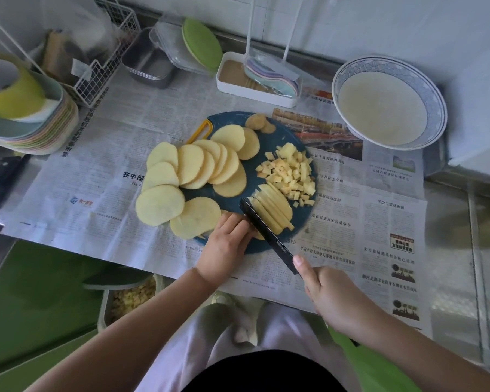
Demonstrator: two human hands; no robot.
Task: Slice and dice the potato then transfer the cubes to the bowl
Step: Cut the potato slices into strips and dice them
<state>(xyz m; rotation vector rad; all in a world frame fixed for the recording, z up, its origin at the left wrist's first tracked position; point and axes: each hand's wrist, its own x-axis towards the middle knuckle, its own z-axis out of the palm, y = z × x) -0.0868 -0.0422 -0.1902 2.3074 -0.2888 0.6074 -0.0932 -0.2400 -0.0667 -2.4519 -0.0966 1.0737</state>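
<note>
A round dark blue cutting board (266,137) lies on newspaper. Several pale potato slices (198,168) overlap across its left half and spill onto the paper. A pile of small potato cubes (290,174) sits at the board's right side. Below the cubes lies a stack of slices cut into strips (275,206). My right hand (331,295) grips the handle of a black knife (262,226), whose blade rests against the strips' left side. My left hand (227,244), fingers curled, presses on the uncut end of that stack. A blue-rimmed white bowl (391,80) stands at the back right.
A stack of pastel plates (40,131) holds a yellow-green cup at the far left. Behind the board are a wire rack (102,69), a metal tin (147,63), a green lid and a white tray (255,89). A yellow peeler (201,131) lies at the board's left rim.
</note>
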